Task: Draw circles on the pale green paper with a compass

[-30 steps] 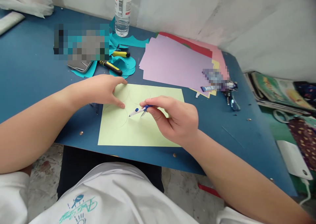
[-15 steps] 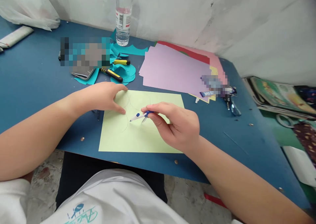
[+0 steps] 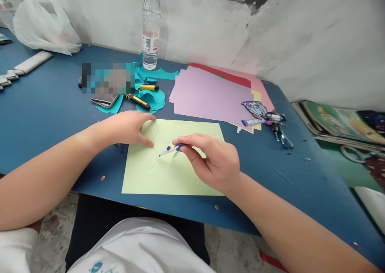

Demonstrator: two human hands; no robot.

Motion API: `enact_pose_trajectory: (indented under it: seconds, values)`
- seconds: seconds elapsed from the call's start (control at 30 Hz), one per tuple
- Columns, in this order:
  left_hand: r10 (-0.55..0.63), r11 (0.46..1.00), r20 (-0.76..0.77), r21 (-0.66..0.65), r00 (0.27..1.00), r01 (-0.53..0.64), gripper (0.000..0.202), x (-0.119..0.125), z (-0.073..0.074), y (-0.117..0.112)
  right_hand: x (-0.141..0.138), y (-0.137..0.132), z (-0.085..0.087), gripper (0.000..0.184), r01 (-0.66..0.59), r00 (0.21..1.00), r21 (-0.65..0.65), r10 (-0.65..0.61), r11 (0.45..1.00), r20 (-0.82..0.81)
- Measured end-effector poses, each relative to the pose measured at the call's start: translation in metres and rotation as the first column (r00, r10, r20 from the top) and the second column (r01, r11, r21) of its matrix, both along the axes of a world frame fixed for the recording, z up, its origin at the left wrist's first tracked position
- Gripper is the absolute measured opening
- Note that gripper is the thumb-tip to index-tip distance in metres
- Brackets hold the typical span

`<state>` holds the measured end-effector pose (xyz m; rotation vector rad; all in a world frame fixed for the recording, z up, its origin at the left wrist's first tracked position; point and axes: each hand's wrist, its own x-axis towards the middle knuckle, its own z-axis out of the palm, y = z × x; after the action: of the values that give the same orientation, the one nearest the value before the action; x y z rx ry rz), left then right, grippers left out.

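Note:
A pale green sheet of paper (image 3: 150,180) lies on the blue table in front of me, with several thin circles drawn on its left and upper part. My left hand (image 3: 129,127) rests on the sheet's upper left corner, thumb and fingers spread apart. Pinched in my right hand (image 3: 212,160) is a white and blue drawing compass (image 3: 171,148). Its pencil leg points left, close to the edge of the lower left circle; whether its tip touches the paper I cannot tell. Part of a ruler-like clear piece shows under my left wrist.
Behind the sheet lie purple sheets (image 3: 207,92), teal paper cut-outs (image 3: 155,100) and a yellow-black utility knife (image 3: 138,101). A water bottle (image 3: 150,32) stands near the wall. Shiny wrapped trinkets (image 3: 264,116) lie at right, a plastic bag (image 3: 45,28) at far left.
The view has tilted up slightly, so everything sits lower in the picture. Both hands and the compass keep nearly the same place over the paper.

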<state>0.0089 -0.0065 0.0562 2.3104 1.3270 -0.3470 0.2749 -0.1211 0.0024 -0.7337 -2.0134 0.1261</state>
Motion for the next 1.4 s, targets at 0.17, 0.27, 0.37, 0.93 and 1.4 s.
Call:
enact_pose_trajectory:
  seconds: [0.17,0.27,0.37,0.93,1.4]
  values:
    - [0.005,1.0,0.005,0.001,1.0,-0.005,0.114,-0.0008,0.0,0.0003,-0.001,0.0003,0.0007,0.028,-0.025,1.0,-0.004,0.025,1.0,0.002]
    - [-0.007,1.0,0.01,0.007,1.0,0.007,0.113,-0.0012,-0.0003,0.0004,-0.0018,0.0003,0.0002,0.028,-0.049,0.999,0.004,0.049,0.999,-0.004]
    - [-0.019,1.0,0.017,0.007,1.0,0.018,0.113,-0.0022,-0.001,0.0008,-0.002,0.0003,-0.0008,0.028,-0.066,0.998,0.002,0.066,0.998,-0.011]
    - [-0.029,0.999,0.027,0.014,0.999,0.029,0.113,-0.0052,-0.0065,0.0048,-0.0026,0.001,0.0022,0.039,-0.03,0.997,0.038,0.032,0.999,-0.07]
    - [-0.045,0.999,0.039,0.025,0.998,0.044,0.115,-0.0028,-0.003,0.0044,-0.0057,0.0025,0.0018,0.042,-0.095,0.992,0.04,0.098,0.995,-0.076]
